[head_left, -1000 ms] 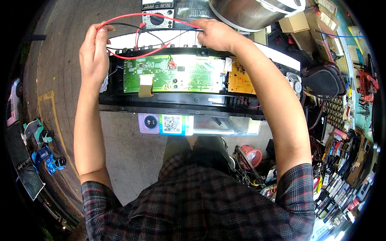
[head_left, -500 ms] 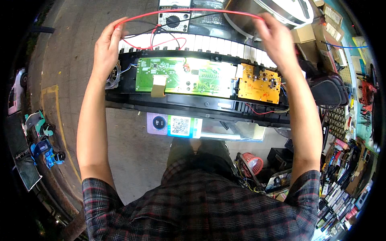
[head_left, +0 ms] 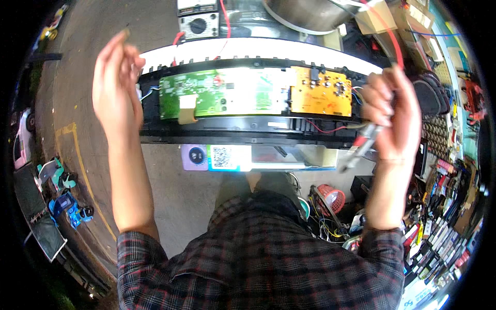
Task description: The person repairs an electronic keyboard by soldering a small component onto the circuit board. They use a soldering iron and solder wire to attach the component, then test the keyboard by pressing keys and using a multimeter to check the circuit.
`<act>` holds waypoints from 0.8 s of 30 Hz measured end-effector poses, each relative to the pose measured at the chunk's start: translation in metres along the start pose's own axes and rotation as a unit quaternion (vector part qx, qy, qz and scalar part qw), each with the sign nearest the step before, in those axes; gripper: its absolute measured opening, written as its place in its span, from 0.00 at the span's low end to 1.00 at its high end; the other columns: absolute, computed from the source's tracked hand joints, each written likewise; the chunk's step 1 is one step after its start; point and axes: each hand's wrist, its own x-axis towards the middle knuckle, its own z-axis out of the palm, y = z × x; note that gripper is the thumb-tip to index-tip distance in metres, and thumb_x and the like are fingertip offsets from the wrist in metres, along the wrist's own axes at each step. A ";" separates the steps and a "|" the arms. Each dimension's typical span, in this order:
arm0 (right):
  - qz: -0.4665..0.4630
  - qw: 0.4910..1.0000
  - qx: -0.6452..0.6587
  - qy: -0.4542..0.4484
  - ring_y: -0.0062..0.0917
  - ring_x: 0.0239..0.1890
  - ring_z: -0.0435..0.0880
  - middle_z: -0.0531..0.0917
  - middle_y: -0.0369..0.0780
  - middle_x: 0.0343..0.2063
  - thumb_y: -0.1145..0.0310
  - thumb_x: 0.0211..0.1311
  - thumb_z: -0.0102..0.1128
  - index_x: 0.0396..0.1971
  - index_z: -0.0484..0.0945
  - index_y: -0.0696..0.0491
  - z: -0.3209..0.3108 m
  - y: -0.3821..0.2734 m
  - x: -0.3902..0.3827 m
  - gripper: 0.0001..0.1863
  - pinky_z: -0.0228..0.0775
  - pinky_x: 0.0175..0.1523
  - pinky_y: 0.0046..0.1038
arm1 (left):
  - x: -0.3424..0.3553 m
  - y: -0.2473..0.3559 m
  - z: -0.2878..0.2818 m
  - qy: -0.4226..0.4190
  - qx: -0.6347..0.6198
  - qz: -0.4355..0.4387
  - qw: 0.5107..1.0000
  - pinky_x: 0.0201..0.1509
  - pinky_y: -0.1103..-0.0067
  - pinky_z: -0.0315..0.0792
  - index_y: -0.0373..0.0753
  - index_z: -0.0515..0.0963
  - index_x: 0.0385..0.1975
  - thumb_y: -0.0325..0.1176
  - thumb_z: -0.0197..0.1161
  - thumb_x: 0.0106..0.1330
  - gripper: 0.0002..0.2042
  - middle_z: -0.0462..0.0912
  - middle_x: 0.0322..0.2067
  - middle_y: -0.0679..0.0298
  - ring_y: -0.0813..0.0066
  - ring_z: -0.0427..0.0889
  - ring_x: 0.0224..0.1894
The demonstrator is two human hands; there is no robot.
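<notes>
An opened electronic keyboard lies across in front of me, its white keys (head_left: 248,47) along the far side. A green circuit board (head_left: 206,106) and a smaller orange circuit board (head_left: 320,98) are exposed in its black casing (head_left: 232,138). My left hand (head_left: 116,88) is raised off the keyboard's left end, fingers partly curled, with a small dark thing at the fingertips. Past the right end, my right hand (head_left: 395,113) is closed around a red test lead (head_left: 395,44). A blurred grey and red tool (head_left: 359,147) sticks out below this fist.
Behind the keys stands an analog multimeter (head_left: 199,25) with red leads. A large metal pot (head_left: 305,13) is at the back, beside cardboard boxes (head_left: 380,20). Cluttered goods (head_left: 439,237) fill the right side. A pink basket (head_left: 333,199) stands low at the right.
The red lead stretched between my hands has swung to the right with my right hand, which has moved right and nearer. My left hand has moved left. The grey and red tool now shows.
</notes>
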 end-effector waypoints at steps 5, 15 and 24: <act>-0.043 0.971 0.216 0.090 0.18 0.25 0.63 0.65 0.33 0.26 0.61 0.79 0.55 0.30 0.67 0.50 -0.008 0.086 0.009 0.15 0.59 0.28 0.21 | -0.143 0.016 0.051 -0.322 0.214 -0.061 0.920 0.53 0.75 0.77 0.36 0.78 0.63 0.33 0.61 0.76 0.18 0.83 0.52 0.59 0.71 0.82 0.54; -0.071 0.964 0.224 0.124 0.20 0.28 0.65 0.68 0.33 0.27 0.57 0.80 0.55 0.32 0.69 0.49 0.000 0.135 0.013 0.15 0.61 0.33 0.25 | -0.186 -0.011 0.094 -0.332 0.356 0.017 0.874 0.41 0.72 0.79 0.38 0.75 0.66 0.29 0.72 0.66 0.28 0.86 0.38 0.59 0.66 0.85 0.35; -0.033 0.997 -0.067 0.018 0.28 0.44 0.77 0.76 0.40 0.37 0.55 0.83 0.48 0.39 0.74 0.56 -0.006 0.157 -0.017 0.18 0.70 0.55 0.33 | -0.178 -0.016 0.074 -0.355 0.324 -0.017 0.877 0.40 0.66 0.79 0.35 0.74 0.65 0.27 0.70 0.67 0.25 0.83 0.38 0.53 0.57 0.85 0.36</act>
